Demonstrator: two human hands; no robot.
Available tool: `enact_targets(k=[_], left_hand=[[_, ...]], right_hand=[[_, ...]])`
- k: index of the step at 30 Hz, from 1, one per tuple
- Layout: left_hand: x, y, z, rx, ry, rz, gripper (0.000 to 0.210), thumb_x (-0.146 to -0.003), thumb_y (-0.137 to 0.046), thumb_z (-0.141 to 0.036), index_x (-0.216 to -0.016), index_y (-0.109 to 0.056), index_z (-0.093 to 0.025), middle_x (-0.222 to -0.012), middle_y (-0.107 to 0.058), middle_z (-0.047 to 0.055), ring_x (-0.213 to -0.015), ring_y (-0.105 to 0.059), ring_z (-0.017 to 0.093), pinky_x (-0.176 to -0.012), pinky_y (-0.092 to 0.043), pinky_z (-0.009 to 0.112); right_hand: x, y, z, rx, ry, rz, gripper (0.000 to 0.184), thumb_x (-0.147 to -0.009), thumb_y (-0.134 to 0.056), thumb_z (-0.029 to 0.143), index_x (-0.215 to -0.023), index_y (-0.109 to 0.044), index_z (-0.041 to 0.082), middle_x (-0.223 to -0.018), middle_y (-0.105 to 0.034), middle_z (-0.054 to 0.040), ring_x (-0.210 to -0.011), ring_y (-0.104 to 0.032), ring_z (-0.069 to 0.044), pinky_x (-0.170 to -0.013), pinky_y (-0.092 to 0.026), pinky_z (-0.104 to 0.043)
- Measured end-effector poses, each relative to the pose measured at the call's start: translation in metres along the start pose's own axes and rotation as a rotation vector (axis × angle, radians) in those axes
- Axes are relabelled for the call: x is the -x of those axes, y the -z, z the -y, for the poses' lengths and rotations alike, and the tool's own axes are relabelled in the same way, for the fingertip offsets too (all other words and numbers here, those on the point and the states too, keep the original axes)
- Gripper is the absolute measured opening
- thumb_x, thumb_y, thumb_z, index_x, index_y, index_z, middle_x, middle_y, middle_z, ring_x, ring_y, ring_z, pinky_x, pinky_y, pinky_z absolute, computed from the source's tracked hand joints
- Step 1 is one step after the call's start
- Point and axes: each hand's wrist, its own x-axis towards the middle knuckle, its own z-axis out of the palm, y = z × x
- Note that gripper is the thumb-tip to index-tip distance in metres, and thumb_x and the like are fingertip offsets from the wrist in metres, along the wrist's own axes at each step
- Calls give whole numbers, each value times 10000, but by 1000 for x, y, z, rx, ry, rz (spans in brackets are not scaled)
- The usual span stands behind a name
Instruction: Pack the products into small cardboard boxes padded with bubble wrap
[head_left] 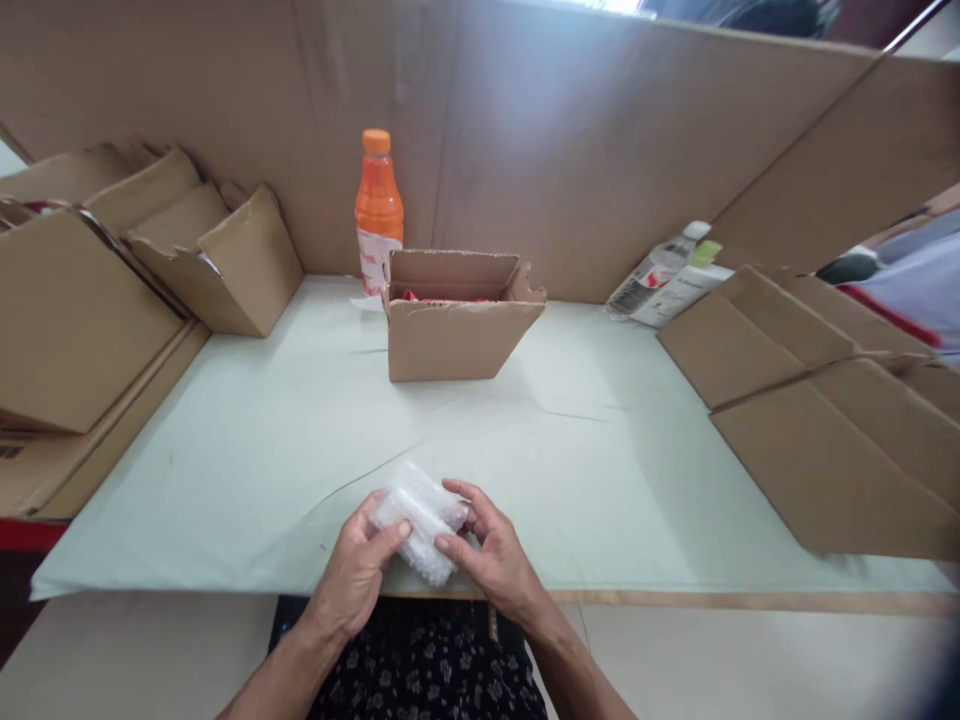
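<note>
Near the front edge of the table, a small bundle of clear bubble wrap (420, 520) is held between my two hands. My left hand (360, 565) grips its left side, thumb on top and fingers underneath. On the right side, the thumb and fingers of my right hand (491, 550) close around the bundle's edge. The wrap looks folded or rolled into layers; whether anything lies inside cannot be seen. Straight ahead stands an open cardboard box (446, 342) with something red inside.
Behind the box stands an orange drink bottle (377, 215). Cardboard boxes (82, 320) line the left side, and more boxes (832, 440) the right. A clear bottle (660, 265) leans at the back right. A cardboard wall (525, 150) closes off the pale-covered table (585, 470).
</note>
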Motion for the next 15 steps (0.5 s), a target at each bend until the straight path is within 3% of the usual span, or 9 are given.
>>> enact_targets(k=[2,5,8,11,13,15], left_hand=[[-3,-4,2,-41,-12,17,435,-777,-761,-419,-1091,-608,-159,-955,-734,57,-878,-679,198,-808,-537,306],[-14,-3,-7,-357,-145,70,374,-820,-717,-403,-1093,-622,-165,-949,-723,61,-828,-666,197,-762,-544,319],[-37,-9,-48,-755,-587,-18,431,-852,-682,-347,-1245,-574,-206,-1192,-677,105,-1035,-652,249,-900,-537,401],[-77,-34,-107,-1095,-1130,-73,499,-885,-626,-215,-1366,-490,-219,-1348,-602,129,-1321,-510,296,-1093,-423,501],[-110,-56,-140,-1288,-1309,-98,547,-869,-595,-126,-1397,-462,-181,-1397,-568,152,-1421,-402,327,-1154,-342,556],[-140,-72,-160,-1413,-1335,-142,502,-840,-564,-69,-1334,-520,-148,-1302,-624,159,-1380,-447,343,-1156,-319,602]], right_hand=[[1,2,5,50,12,9,497,-826,-702,348,-1271,-543,194,-986,-692,-52,-874,-658,-187,-771,-540,-295],[-1,18,16,268,91,6,185,-879,-648,354,-970,-654,192,-825,-671,-11,-754,-625,-158,-699,-519,-258],[-9,47,34,464,176,-55,132,-893,-641,335,-902,-667,206,-809,-699,-5,-731,-655,-161,-674,-528,-247],[-28,88,61,607,320,-186,134,-865,-686,333,-944,-693,225,-906,-742,-25,-793,-704,-185,-709,-563,-262],[-45,116,83,678,441,-292,161,-855,-704,359,-963,-703,239,-961,-747,-38,-846,-712,-203,-751,-575,-292],[-66,141,110,732,526,-408,202,-856,-707,403,-985,-706,248,-967,-742,-42,-854,-704,-212,-763,-571,-324]])
